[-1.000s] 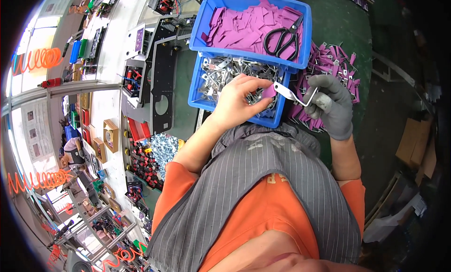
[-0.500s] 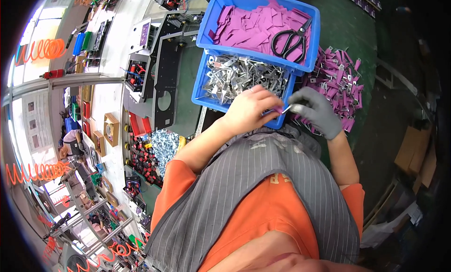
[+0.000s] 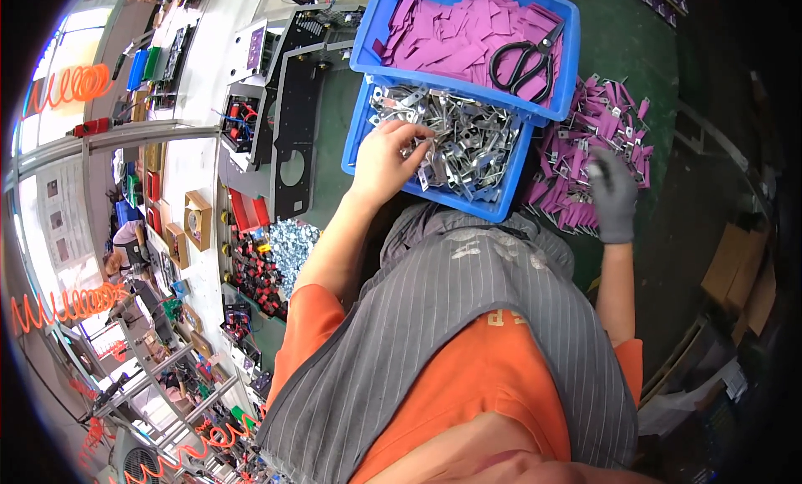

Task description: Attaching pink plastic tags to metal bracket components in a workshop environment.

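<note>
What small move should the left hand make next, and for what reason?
Perhaps the left hand should close on one loose metal bracket: it is over the lower blue bin, its fingers parted beside the brackets, while the gloved right hand is at the purple-covered pile.

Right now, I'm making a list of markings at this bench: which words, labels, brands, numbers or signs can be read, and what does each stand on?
Orange shirt: pale lettering, partly covered by the striped apron; I won't copy it out.
Wall sheets: print too small and blurred to read.
Purple pieces and metal parts: no lettering I can make out.
</note>
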`<state>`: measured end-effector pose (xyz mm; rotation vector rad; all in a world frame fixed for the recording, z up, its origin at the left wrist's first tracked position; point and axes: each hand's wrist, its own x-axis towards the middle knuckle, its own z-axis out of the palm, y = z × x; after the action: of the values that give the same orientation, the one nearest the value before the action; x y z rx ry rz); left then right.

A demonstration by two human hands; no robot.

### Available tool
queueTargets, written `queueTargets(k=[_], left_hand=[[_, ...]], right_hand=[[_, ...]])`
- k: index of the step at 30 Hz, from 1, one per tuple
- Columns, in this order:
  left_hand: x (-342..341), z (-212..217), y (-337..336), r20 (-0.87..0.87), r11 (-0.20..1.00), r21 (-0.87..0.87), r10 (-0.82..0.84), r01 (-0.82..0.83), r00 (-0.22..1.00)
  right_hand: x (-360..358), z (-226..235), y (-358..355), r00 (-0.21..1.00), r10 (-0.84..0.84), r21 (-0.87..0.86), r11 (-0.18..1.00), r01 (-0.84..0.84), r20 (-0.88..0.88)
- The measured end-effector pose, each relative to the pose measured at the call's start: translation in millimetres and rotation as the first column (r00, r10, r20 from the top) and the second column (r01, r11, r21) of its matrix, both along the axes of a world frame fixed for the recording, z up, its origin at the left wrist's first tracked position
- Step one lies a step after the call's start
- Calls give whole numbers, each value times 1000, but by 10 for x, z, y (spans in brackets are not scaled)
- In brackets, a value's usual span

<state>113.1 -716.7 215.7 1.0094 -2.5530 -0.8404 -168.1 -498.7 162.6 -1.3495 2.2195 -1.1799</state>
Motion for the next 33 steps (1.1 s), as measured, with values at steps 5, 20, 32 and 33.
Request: queueTargets(k=[5,20,32,33], left_hand=[[-118,129,-158,-76,996,-85,-38,32,996],[-1026,90,-973,217,965,-216,-98,146,971],[-1172,92,-997,169,997,-72,6,6,986],[-1098,124,-1020,74,1000,-29,7,-4,997]], right_hand=[[698,-9,-800,826,492,44,865,-500,-276],[839,-130,-867,743,667,82,739,-669,51],[771,-60,-796,746,647,-99,762,-640,159],[754,-27,-784,718,643,-121,761,-637,267]])
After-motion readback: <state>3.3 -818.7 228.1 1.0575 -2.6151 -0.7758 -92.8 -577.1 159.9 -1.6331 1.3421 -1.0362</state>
